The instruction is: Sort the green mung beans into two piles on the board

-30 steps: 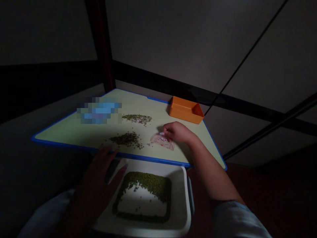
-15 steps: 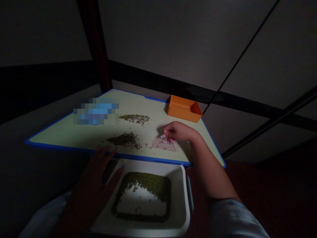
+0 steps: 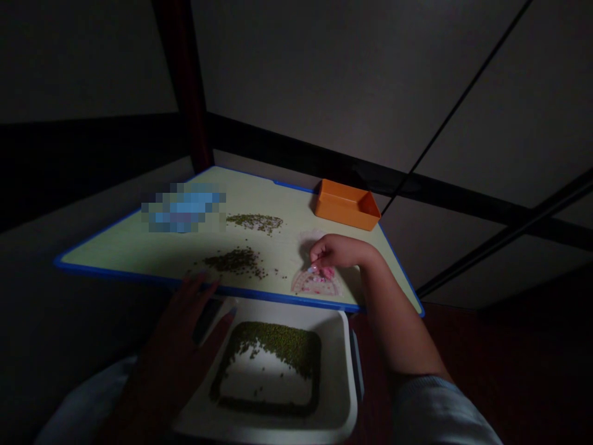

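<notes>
My right hand [image 3: 340, 252] is closed over a pink, see-through protractor [image 3: 312, 288] near the front edge of the table. Its thumb and fingers pinch the protractor, and the palm covers part of it. To the left lies a dark pile of small beans [image 3: 238, 261], with a few scattered towards the protractor. My left hand [image 3: 192, 315], in deep shadow, has its fingers apart, the fingertips at the table's front edge beside that pile. Below, a white tub [image 3: 340, 371] contains many green beans [image 3: 287, 343], heaped mostly along its far side.
Farther back on the pale table [image 3: 111, 250] with a blue rim lies a thin spread of greenish beans [image 3: 259, 222]. An orange box [image 3: 347, 210] stands at the back right. A blurred-out blue item [image 3: 185, 209] lies at the left. Walls close in behind and at the left.
My right hand and the protractor have shifted slightly towards the front edge and to the right. The left hand stays about where it was, fingers apart.
</notes>
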Motion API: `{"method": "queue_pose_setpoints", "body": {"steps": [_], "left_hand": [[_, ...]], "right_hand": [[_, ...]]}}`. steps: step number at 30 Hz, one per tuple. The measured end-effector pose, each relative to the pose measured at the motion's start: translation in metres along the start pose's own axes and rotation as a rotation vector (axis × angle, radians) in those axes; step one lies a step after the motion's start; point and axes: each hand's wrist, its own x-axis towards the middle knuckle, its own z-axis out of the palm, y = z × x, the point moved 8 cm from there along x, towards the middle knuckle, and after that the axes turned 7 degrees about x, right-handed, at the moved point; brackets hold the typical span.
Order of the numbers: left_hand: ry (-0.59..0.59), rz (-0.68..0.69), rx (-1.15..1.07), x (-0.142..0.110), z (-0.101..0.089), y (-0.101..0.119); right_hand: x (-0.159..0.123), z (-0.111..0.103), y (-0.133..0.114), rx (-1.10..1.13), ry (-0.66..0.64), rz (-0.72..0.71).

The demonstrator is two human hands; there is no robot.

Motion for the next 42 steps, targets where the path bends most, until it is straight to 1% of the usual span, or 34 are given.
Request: {"method": "queue_pose_setpoints", "body": {"steps": [4,8,10,13,15,17,19,21,25,27,32,37,42], "left_hand": [[-0.001,-0.002,-0.003,0.001,0.000,0.001],[-0.011,-0.013,0.003,0.002,-0.001,0.002],[-0.008,-0.018,0.010,0.003,-0.002,0.001],[-0.003,0.000,0.019,0.002,-0.001,0.002],[0.001,0.007,0.020,0.002,-0.001,0.003],[0.020,0.005,0.011,0.001,-0.002,0.003],[0.031,0.003,0.001,0.000,-0.003,0.003],[0.024,0.008,0.007,0.000,-0.002,0.003],[0.045,0.037,0.026,0.001,0.000,0.000],[0.060,0.044,0.031,0.001,0.000,-0.001],[0.063,0.039,0.025,0.000,0.000,-0.002],[0.038,0.025,0.032,0.001,0.002,-0.003],[0.061,0.049,0.025,0.000,0.002,-0.001]], "right_hand": [[0.000,0.005,-0.003,-0.016,-0.048,-0.039],[-0.002,0.006,-0.003,-0.014,-0.076,-0.037],[-0.002,0.001,-0.007,-0.035,-0.034,-0.073],[-0.004,-0.011,-0.014,-0.085,0.110,-0.139],[-0.004,-0.016,-0.016,-0.115,0.185,-0.149],[-0.003,-0.017,-0.017,-0.143,0.230,-0.144],[-0.002,-0.017,-0.017,-0.166,0.243,-0.140],[0.000,-0.013,-0.016,-0.166,0.217,-0.140],[0.002,-0.004,-0.012,-0.095,0.086,-0.127],[0.002,-0.002,-0.010,-0.073,0.042,-0.118],[0.000,-0.003,-0.010,-0.070,0.040,-0.122],[0.003,0.000,-0.009,-0.085,0.045,-0.125],[0.005,0.005,-0.013,-0.094,0.022,-0.160]]}}
